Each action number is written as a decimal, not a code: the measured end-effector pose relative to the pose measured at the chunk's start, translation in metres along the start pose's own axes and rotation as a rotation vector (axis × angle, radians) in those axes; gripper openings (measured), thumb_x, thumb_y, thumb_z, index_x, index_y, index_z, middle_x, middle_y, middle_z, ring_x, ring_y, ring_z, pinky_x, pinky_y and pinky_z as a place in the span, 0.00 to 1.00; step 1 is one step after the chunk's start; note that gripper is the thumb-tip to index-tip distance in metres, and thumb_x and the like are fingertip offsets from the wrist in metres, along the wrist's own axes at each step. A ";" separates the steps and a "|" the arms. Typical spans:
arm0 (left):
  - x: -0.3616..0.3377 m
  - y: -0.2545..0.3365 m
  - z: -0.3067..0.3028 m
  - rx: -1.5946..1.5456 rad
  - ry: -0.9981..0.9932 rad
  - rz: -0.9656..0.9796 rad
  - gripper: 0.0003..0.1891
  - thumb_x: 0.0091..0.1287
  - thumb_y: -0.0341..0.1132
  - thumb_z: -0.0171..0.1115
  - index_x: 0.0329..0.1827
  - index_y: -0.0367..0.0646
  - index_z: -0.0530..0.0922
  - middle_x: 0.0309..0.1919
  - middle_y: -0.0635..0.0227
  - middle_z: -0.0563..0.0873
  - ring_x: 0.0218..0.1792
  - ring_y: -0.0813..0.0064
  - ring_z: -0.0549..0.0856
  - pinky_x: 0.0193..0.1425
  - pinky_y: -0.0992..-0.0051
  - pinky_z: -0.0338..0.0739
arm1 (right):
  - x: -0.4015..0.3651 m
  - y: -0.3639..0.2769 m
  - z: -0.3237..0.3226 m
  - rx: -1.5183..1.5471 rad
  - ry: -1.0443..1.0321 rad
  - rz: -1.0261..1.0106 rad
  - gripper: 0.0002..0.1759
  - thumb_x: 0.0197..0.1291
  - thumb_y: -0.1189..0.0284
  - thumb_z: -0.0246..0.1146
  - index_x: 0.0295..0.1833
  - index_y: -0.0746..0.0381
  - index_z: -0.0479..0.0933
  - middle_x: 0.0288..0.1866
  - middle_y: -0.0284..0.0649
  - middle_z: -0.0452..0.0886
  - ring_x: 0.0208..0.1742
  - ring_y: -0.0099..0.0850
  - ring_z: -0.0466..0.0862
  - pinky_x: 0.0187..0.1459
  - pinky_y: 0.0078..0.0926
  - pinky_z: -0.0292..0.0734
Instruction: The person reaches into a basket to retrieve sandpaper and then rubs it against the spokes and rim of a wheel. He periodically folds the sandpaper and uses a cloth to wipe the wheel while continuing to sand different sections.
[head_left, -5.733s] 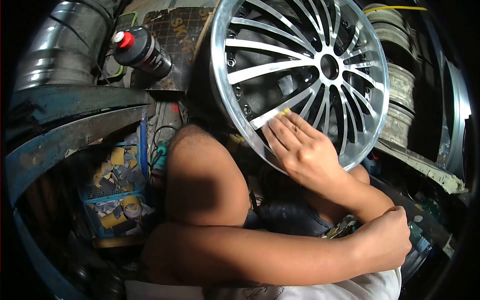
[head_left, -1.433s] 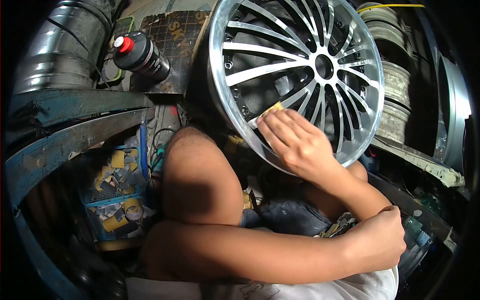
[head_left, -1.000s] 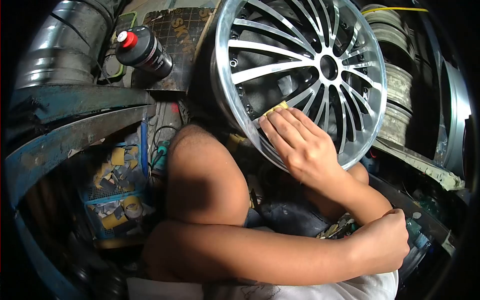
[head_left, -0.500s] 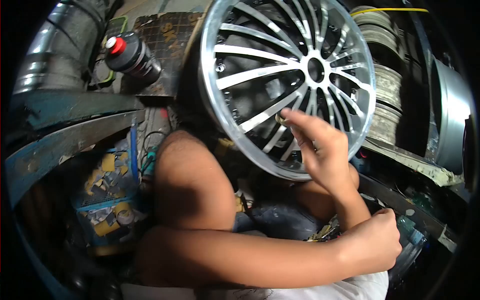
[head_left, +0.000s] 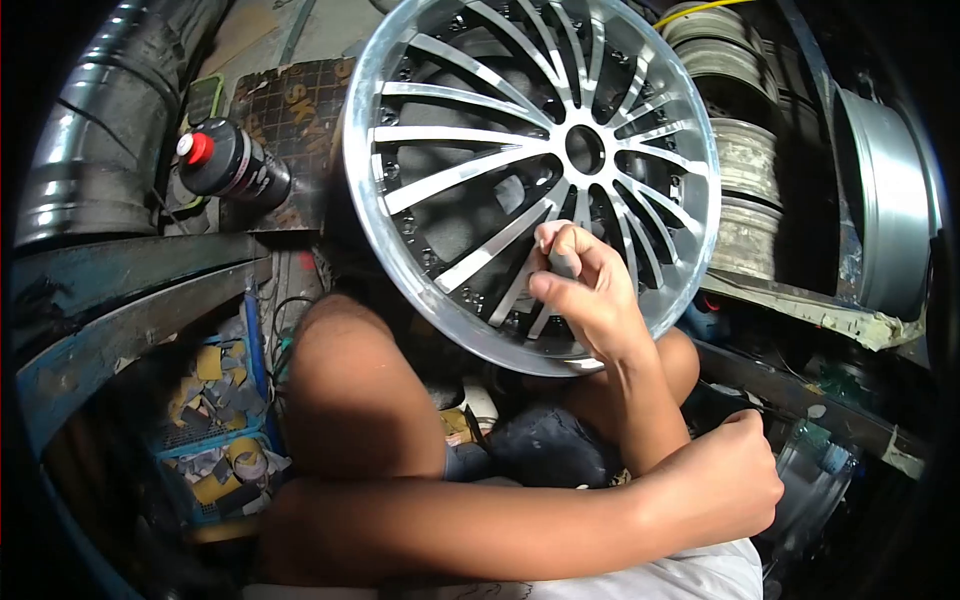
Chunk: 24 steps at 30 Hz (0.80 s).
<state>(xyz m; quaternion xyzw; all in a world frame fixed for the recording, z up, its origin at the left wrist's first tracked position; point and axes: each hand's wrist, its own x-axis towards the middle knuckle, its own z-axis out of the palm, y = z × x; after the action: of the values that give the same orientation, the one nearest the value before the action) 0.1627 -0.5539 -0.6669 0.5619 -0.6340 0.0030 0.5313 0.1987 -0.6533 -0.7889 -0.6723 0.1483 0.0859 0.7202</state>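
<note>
A silver multi-spoke alloy wheel rim (head_left: 440, 165) with black gaps leans in front of my knees. Over its lower spokes is my right hand (head_left: 590, 290), thumb and fingers closed on a small dark grey piece (head_left: 563, 262) that looks like folded sandpaper. My left forearm lies across my lap, in front of the right forearm. At its end my left hand (head_left: 735, 470) is curled into a fist, away from the rim; the inside of the fist is hidden.
A black bottle with a red cap (head_left: 235, 165) stands on a dark board at left. Below it, a blue basket (head_left: 205, 440) holds sandpaper scraps. Stacked rims (head_left: 740, 160) and another silver rim (head_left: 890, 200) are at right. A dark metal rail (head_left: 800, 400) runs beside my left fist.
My view has shifted, so the rim appears further left and lower. My right hand's fingers have turned and curled, showing the grey piece more clearly. The left fist keeps its shape.
</note>
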 end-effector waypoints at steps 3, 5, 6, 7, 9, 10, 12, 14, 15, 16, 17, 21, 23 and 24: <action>0.001 0.001 -0.002 0.035 -0.058 0.028 0.08 0.54 0.37 0.68 0.18 0.48 0.84 0.17 0.76 0.81 0.23 0.74 0.79 0.33 0.70 0.63 | -0.009 0.008 0.014 -0.265 -0.004 -0.062 0.19 0.54 0.84 0.67 0.39 0.58 0.63 0.47 0.39 0.67 0.54 0.33 0.66 0.59 0.27 0.67; 0.001 0.001 -0.004 0.010 -0.036 0.023 0.08 0.55 0.37 0.68 0.19 0.49 0.84 0.17 0.76 0.81 0.23 0.75 0.78 0.33 0.69 0.63 | -0.008 0.005 0.011 -0.787 -0.054 -0.239 0.18 0.51 0.83 0.70 0.39 0.61 0.67 0.49 0.50 0.70 0.55 0.47 0.74 0.58 0.38 0.74; 0.000 0.001 -0.006 -0.005 -0.025 0.024 0.08 0.55 0.37 0.68 0.19 0.49 0.85 0.17 0.76 0.81 0.23 0.75 0.78 0.33 0.69 0.63 | -0.008 0.005 0.012 -0.949 -0.071 -0.346 0.17 0.50 0.82 0.71 0.38 0.62 0.68 0.50 0.53 0.72 0.56 0.52 0.76 0.57 0.42 0.76; -0.001 0.002 -0.008 0.028 -0.002 0.008 0.08 0.56 0.37 0.68 0.19 0.49 0.85 0.17 0.76 0.81 0.23 0.75 0.78 0.33 0.69 0.63 | -0.010 0.003 0.017 -1.014 -0.047 -0.309 0.15 0.53 0.79 0.73 0.40 0.63 0.73 0.51 0.52 0.76 0.55 0.52 0.82 0.52 0.44 0.80; -0.003 0.000 -0.028 0.095 0.044 -0.024 0.08 0.57 0.37 0.68 0.20 0.49 0.85 0.18 0.77 0.81 0.24 0.75 0.78 0.34 0.69 0.63 | -0.009 -0.005 0.028 -1.102 -0.113 -0.329 0.14 0.55 0.79 0.73 0.46 0.63 0.77 0.51 0.50 0.77 0.52 0.49 0.84 0.51 0.42 0.83; -0.003 0.002 -0.023 0.078 0.008 -0.012 0.08 0.57 0.37 0.68 0.21 0.49 0.86 0.18 0.77 0.82 0.24 0.75 0.78 0.34 0.69 0.63 | -0.009 -0.006 0.031 -1.144 -0.148 -0.338 0.15 0.57 0.79 0.73 0.48 0.64 0.79 0.51 0.49 0.78 0.51 0.48 0.85 0.50 0.40 0.84; -0.004 0.005 -0.016 0.054 -0.047 0.008 0.08 0.58 0.37 0.67 0.21 0.49 0.86 0.18 0.76 0.82 0.24 0.75 0.79 0.34 0.69 0.63 | -0.009 -0.006 0.034 -1.259 -0.176 -0.400 0.24 0.56 0.79 0.72 0.60 0.61 0.81 0.52 0.46 0.80 0.49 0.45 0.87 0.50 0.39 0.86; -0.006 0.006 -0.015 0.048 -0.069 0.018 0.08 0.59 0.37 0.67 0.22 0.49 0.87 0.19 0.76 0.83 0.25 0.75 0.79 0.35 0.69 0.64 | -0.008 -0.008 0.042 -1.280 -0.200 -0.455 0.27 0.55 0.80 0.72 0.63 0.60 0.81 0.52 0.46 0.80 0.50 0.44 0.87 0.51 0.40 0.86; -0.007 0.005 -0.018 0.050 -0.071 0.020 0.08 0.59 0.37 0.67 0.22 0.49 0.87 0.19 0.76 0.83 0.25 0.75 0.80 0.35 0.69 0.64 | -0.007 -0.003 0.043 -1.287 -0.189 -0.515 0.30 0.55 0.76 0.72 0.66 0.56 0.82 0.48 0.41 0.81 0.46 0.38 0.86 0.46 0.38 0.84; -0.007 0.004 -0.023 0.055 -0.047 -0.002 0.08 0.59 0.37 0.67 0.23 0.49 0.88 0.20 0.75 0.84 0.25 0.75 0.80 0.36 0.69 0.65 | -0.007 0.000 0.041 -1.395 -0.229 -0.517 0.29 0.55 0.74 0.71 0.66 0.55 0.83 0.45 0.39 0.80 0.44 0.36 0.86 0.44 0.36 0.83; -0.007 0.004 -0.027 0.061 -0.023 -0.024 0.08 0.59 0.38 0.67 0.23 0.49 0.88 0.20 0.75 0.85 0.26 0.74 0.81 0.36 0.68 0.65 | -0.007 0.001 0.039 -1.501 -0.270 -0.518 0.29 0.55 0.72 0.71 0.66 0.54 0.84 0.43 0.37 0.80 0.41 0.33 0.85 0.42 0.35 0.81; -0.007 0.006 -0.034 0.074 -0.031 -0.052 0.08 0.59 0.39 0.67 0.25 0.48 0.89 0.22 0.73 0.86 0.27 0.72 0.82 0.37 0.67 0.67 | -0.006 -0.005 0.039 -1.718 -0.306 -0.556 0.25 0.56 0.69 0.67 0.63 0.50 0.87 0.32 0.29 0.78 0.33 0.26 0.83 0.35 0.28 0.73; -0.007 0.007 -0.033 0.064 -0.023 -0.056 0.09 0.59 0.39 0.67 0.25 0.48 0.89 0.22 0.73 0.87 0.27 0.72 0.83 0.38 0.67 0.67 | -0.005 0.001 0.037 -1.713 -0.300 -0.575 0.23 0.57 0.69 0.65 0.60 0.50 0.87 0.31 0.29 0.78 0.29 0.26 0.83 0.34 0.28 0.73; -0.006 0.008 -0.030 0.051 -0.037 -0.049 0.09 0.60 0.39 0.67 0.25 0.48 0.89 0.22 0.72 0.87 0.27 0.71 0.83 0.38 0.67 0.67 | -0.006 -0.001 0.039 -1.734 -0.299 -0.552 0.22 0.57 0.69 0.65 0.59 0.51 0.87 0.31 0.29 0.78 0.29 0.26 0.83 0.34 0.28 0.73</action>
<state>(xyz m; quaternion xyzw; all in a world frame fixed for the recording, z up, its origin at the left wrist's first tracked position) 0.1758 -0.5287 -0.6537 0.5906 -0.6295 -0.0040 0.5049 0.1974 -0.6140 -0.7837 -0.9701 -0.2281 0.0780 -0.0290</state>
